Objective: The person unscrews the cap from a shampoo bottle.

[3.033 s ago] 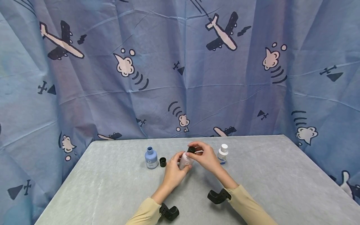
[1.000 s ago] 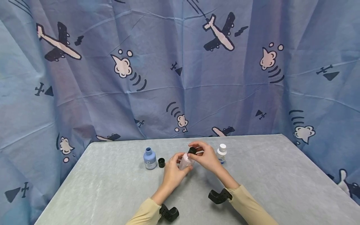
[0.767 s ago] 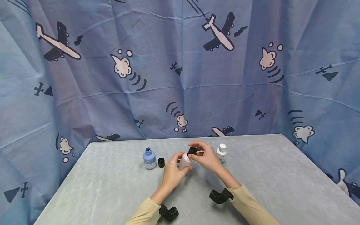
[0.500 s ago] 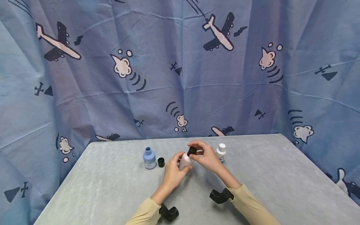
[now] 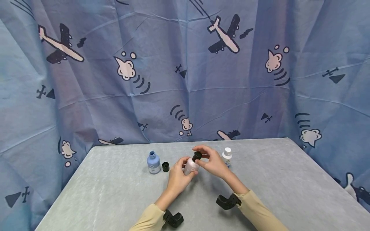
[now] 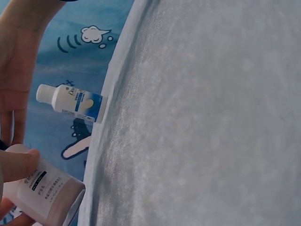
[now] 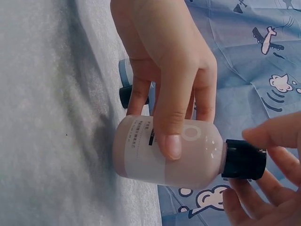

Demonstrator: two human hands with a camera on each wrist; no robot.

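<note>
A pale pink lotion bottle (image 7: 202, 165) with a white label leans tilted in my left hand (image 5: 177, 178), whose fingers and thumb wrap its body. On its neck sits a black cap (image 7: 244, 160). My right hand (image 5: 212, 163) holds that cap between thumb and fingers, as the right wrist view shows from close by. In the left wrist view the bottle's lower end (image 6: 61, 197) shows beside a thumb, while its top is cut off by the frame edge.
A blue bottle (image 5: 154, 163) with an uncapped neck stands left of the hands. Beside it lies a loose black cap (image 5: 165, 166), hollow side showing. A white bottle (image 5: 226, 157) with a white cap stands behind my right wrist. A patterned curtain (image 5: 185, 80) hangs behind the table (image 5: 121, 192).
My right thumb and fingers have shifted slightly on the black cap. The left hand and the pink bottle stay almost in place. The head view has moved a little.
</note>
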